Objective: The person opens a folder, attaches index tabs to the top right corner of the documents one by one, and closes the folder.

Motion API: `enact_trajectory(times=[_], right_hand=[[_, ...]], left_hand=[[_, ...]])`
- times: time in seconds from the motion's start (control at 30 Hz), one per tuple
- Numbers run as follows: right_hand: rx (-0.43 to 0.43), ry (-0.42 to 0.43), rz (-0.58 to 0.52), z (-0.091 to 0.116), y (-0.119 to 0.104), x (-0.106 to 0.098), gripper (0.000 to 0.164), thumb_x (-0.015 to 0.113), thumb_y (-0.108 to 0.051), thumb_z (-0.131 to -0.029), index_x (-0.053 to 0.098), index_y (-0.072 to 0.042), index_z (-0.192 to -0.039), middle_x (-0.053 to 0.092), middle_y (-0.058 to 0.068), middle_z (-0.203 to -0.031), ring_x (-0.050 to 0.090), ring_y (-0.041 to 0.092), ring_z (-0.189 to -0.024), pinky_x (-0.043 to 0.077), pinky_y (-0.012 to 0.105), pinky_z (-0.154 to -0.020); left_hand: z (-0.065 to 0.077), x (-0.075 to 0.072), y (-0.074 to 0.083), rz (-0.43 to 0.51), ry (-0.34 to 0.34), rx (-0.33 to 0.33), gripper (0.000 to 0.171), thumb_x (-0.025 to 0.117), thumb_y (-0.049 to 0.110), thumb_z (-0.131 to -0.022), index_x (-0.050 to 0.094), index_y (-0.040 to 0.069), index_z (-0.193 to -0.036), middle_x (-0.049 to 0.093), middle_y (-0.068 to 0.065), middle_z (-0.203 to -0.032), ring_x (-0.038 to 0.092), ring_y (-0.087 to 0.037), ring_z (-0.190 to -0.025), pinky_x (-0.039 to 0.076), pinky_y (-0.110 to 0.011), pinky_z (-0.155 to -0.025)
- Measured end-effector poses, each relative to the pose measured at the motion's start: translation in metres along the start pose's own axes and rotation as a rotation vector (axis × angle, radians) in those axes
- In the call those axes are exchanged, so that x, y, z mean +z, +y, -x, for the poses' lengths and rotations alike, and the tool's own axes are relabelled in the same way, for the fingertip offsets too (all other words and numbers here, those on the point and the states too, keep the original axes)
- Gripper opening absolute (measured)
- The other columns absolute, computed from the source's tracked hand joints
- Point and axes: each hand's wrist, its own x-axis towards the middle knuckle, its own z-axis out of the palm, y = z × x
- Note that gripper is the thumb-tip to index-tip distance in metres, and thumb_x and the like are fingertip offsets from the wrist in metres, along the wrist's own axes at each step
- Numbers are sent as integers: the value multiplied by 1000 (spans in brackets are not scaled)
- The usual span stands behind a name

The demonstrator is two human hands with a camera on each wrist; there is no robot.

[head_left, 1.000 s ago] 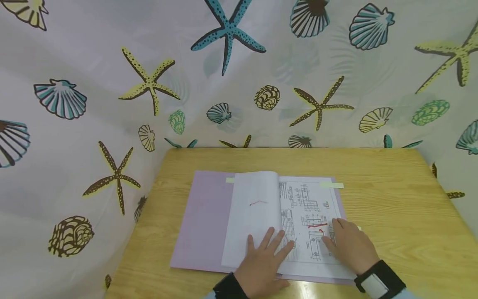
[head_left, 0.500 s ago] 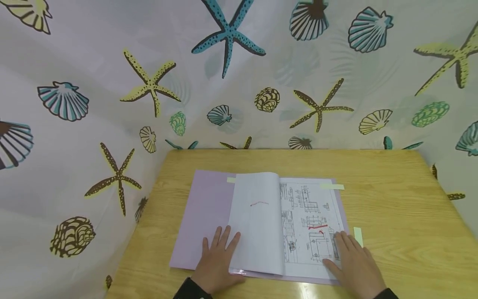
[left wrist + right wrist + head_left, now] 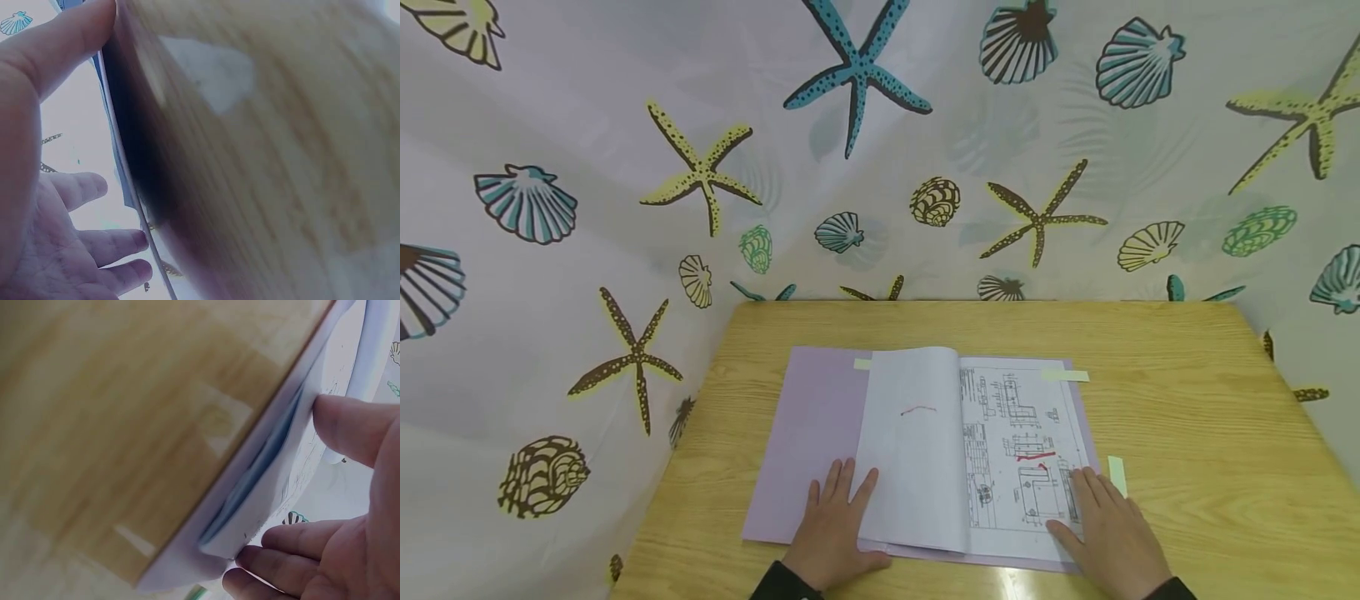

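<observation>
A lilac folder (image 3: pixel 816 425) lies spread on the table. Its turned white page (image 3: pixel 917 475), marked with a short red line, curves over at the spine. On the right lies a page of technical drawings (image 3: pixel 1000 533) with red strokes. My left hand (image 3: pixel 831 529) rests with spread fingers across the folder's lower left and the white page's edge. My right hand (image 3: pixel 1112 533) lies with straight fingers at the drawing page's lower right edge. In the right wrist view the thumb (image 3: pixel 350 428) touches the page, whose edge lifts slightly from the cover.
Pale sticky tabs stick out at the folder's top right (image 3: pixel 1075 376) and right side (image 3: pixel 1117 476); another tab (image 3: pixel 862 364) sits at the upper left. The wood-grain table (image 3: pixel 1210 433) meets a white curtain (image 3: pixel 880 183) printed with shells and starfish.
My left hand has moved left from the pages' middle to the folder's lower left. My right hand has shifted slightly right and down, uncovering the side tab. Over the last half second both stay nearly still.
</observation>
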Motion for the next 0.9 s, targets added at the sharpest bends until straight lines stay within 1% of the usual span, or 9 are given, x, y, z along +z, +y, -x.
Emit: enact_trajectory(times=[0.2, 0.33, 0.47, 0.6, 0.7, 0.77, 0.9], right_hand=[[4, -4, 13, 0, -1, 0, 82, 65, -49, -78, 41, 10, -130, 41, 32, -129, 38, 48, -118, 28, 68, -87], [2, -3, 18, -2, -1, 1, 82, 65, -49, -77, 41, 10, -130, 41, 31, -130, 38, 48, -118, 28, 67, -88], [-15, 20, 15, -3, -1, 1, 83, 66, -48, -76, 41, 10, -129, 43, 31, -128, 39, 46, -117, 30, 65, -88], [-31, 39, 18, -3, -1, 3, 82, 67, -47, -75, 42, 11, -129, 46, 30, -126, 41, 46, -115, 33, 62, -88], [-36, 40, 20, -4, -1, 4, 81, 68, -45, -75, 42, 11, -128, 47, 29, -125, 42, 47, -113, 33, 61, -88], [-40, 40, 16, -4, -2, 4, 80, 69, -43, -74, 43, 10, -128, 47, 29, -125, 43, 48, -112, 34, 61, -89], [-50, 45, -3, -4, -4, 4, 77, 72, -37, -73, 44, 9, -128, 49, 28, -123, 46, 46, -109, 35, 58, -89]], left_hand=[[-1, 3, -1, 0, -23, -8, 115, 54, 81, -57, 18, 19, -147, 11, -22, -148, 5, -39, -135, 15, -68, -95], [-1, 3, -1, 0, -25, -4, 114, 54, 80, -58, 18, 19, -147, 13, -18, -149, 5, -38, -135, 14, -69, -94], [0, 1, 1, -7, -14, 16, 108, 56, 78, -59, 24, 22, -146, 16, -15, -149, 6, -39, -135, 14, -71, -92], [0, 0, 2, -13, -18, 27, 98, 58, 75, -61, 32, 27, -143, 16, -16, -149, 6, -40, -135, 15, -71, -92], [0, 0, 2, -12, -21, 32, 94, 57, 75, -62, 35, 29, -141, 18, -16, -149, 7, -40, -135, 15, -71, -92], [0, 1, 2, -6, -20, 33, 95, 57, 75, -62, 35, 27, -141, 19, -15, -148, 8, -40, -135, 14, -71, -92], [0, 1, 2, -4, -26, 36, 99, 57, 76, -62, 34, 21, -142, 23, -12, -148, 9, -39, -135, 14, -70, -93]])
